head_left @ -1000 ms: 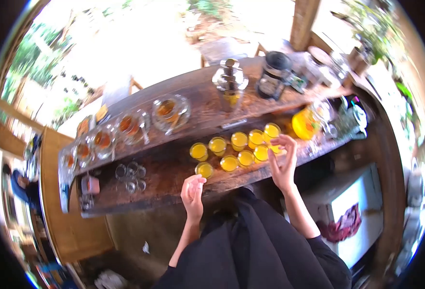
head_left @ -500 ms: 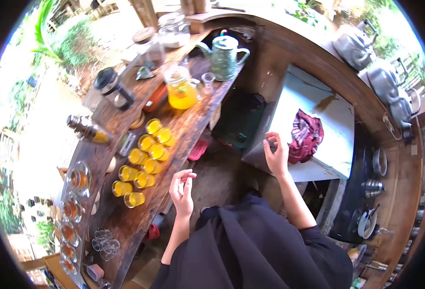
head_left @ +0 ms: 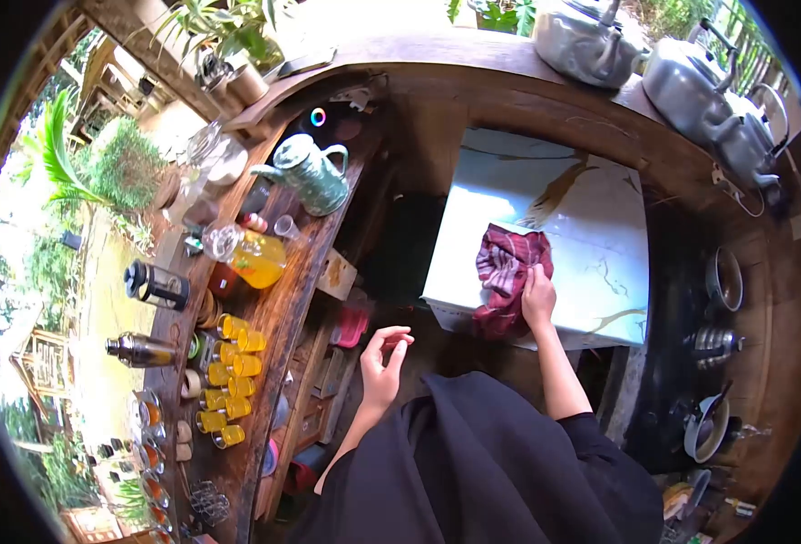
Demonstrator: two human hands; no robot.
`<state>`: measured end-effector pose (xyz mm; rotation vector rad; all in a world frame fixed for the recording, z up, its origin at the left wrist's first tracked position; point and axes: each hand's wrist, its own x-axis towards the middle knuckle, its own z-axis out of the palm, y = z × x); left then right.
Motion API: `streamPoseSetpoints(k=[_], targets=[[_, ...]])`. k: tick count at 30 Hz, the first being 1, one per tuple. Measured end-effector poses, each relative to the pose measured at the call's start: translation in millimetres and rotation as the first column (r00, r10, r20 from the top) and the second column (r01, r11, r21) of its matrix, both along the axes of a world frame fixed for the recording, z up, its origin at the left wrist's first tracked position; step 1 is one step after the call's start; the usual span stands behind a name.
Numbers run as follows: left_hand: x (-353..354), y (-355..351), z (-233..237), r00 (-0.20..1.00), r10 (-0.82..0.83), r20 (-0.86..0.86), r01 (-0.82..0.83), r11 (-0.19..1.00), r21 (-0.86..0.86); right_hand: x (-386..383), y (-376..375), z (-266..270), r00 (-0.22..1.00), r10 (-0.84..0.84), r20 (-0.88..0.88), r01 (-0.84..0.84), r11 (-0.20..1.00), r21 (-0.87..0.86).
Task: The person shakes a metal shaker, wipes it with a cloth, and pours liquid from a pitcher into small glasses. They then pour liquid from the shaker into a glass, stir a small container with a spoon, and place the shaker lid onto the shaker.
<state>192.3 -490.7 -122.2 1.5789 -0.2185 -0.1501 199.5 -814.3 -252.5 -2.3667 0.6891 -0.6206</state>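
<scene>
Greenery (head_left: 119, 163) is seen outside, at the far left. Next comes the wooden counter (head_left: 278, 349). On its outer side stand a shaker (head_left: 142, 351) and, just beside it, a coffee press (head_left: 157, 286); cups (head_left: 151, 414) of amber drink are in a line nearer to the person. Small glasses (head_left: 228, 385) of orange drink stand close together in rows. Beyond them is a jug (head_left: 260, 258), partly filled with orange drink, and farther along, a speckled green pot (head_left: 310, 174).

The left hand (head_left: 383, 370) is in the air to the right of the counter, its fingers loosely bent and the thumb apart from them; I see nothing in its grip. The dark red cloth (head_left: 507, 272) lies bunched on the near part of the white top (head_left: 591, 240). The right hand (head_left: 537, 297) is closed on the right edge of this cloth. Behind the white top, metal kettles (head_left: 586, 45) stand on a ledge. At the far right is a pan (head_left: 725, 278).
</scene>
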Motion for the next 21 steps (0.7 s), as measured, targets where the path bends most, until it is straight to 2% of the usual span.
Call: streamPoseSetpoints(k=[1, 2, 4, 5, 6, 7, 8, 9, 10, 11, 12, 14, 15, 18, 20, 21], targets=[[8, -14, -5, 0.999, -0.03, 0.027, 0.03, 0.999, 0.018, 4, 0, 16, 0.988, 0.069, 0.141, -0.064, 0.997, -0.041], [15, -28, -9, 0.997, -0.064, 0.04, 0.062, 0.997, 0.053, 8, 2, 32, 0.978, 0.1, 0.184, -0.109, 0.993, 0.043], [26, -55, -19, 0.992, -0.127, 0.018, 0.125, 0.989, 0.082, 13, 10, 67, 0.926, 0.218, 0.308, -0.255, 0.963, 0.087], [30, -68, -29, 0.985, -0.171, -0.011, 0.172, 0.983, 0.059, 12, 17, 85, 0.919, 0.229, 0.322, -0.3, 0.934, 0.193], [32, -78, -38, 0.963, -0.232, -0.135, 0.24, 0.97, 0.043, 11, 25, 102, 0.912, 0.237, 0.335, -0.341, 0.891, 0.299], [30, -91, -37, 0.961, -0.251, -0.114, 0.258, 0.964, 0.056, 12, 33, 114, 0.885, 0.245, 0.397, -0.381, 0.871, 0.311], [27, -103, -36, 0.958, -0.272, -0.094, 0.279, 0.958, 0.071, 11, 45, 140, 0.858, 0.231, 0.458, -0.432, 0.807, 0.403], [26, -112, -37, 0.946, -0.314, -0.077, 0.321, 0.939, 0.119, 12, 50, 147, 0.848, 0.249, 0.468, -0.451, 0.803, 0.39], [20, -120, -36, 0.948, -0.306, -0.089, 0.309, 0.951, 0.02, 12, 52, 148, 0.837, 0.266, 0.478, -0.469, 0.798, 0.377], [16, -126, -38, 0.963, -0.256, -0.082, 0.252, 0.966, -0.051, 12, 52, 139, 0.843, 0.271, 0.464, -0.489, 0.745, 0.454], [12, -129, -39, 0.976, -0.202, -0.08, 0.191, 0.974, -0.121, 15, 53, 136, 0.845, 0.274, 0.459, -0.49, 0.74, 0.461], [10, -134, -17, 0.968, -0.123, -0.217, 0.052, 0.951, -0.306, 18, 58, 130, 0.808, 0.255, 0.531, -0.512, 0.749, 0.42], [12, -133, -6, 0.954, -0.115, -0.276, 0.004, 0.929, -0.371, 16, 55, 121, 0.797, 0.359, 0.487, -0.54, 0.784, 0.307], [18, -130, 17, 0.901, -0.133, -0.413, -0.151, 0.796, -0.587, 4, 54, 110, 0.772, 0.452, 0.447, -0.592, 0.768, 0.245], [22, -125, 16, 0.896, -0.137, -0.422, -0.174, 0.766, -0.619, -6, 55, 93, 0.76, 0.462, 0.458, -0.617, 0.734, 0.284], [23, -123, 21, 0.874, -0.175, -0.454, -0.203, 0.717, -0.667, -9, 55, 89, 0.789, 0.431, 0.437, -0.554, 0.808, 0.203]])
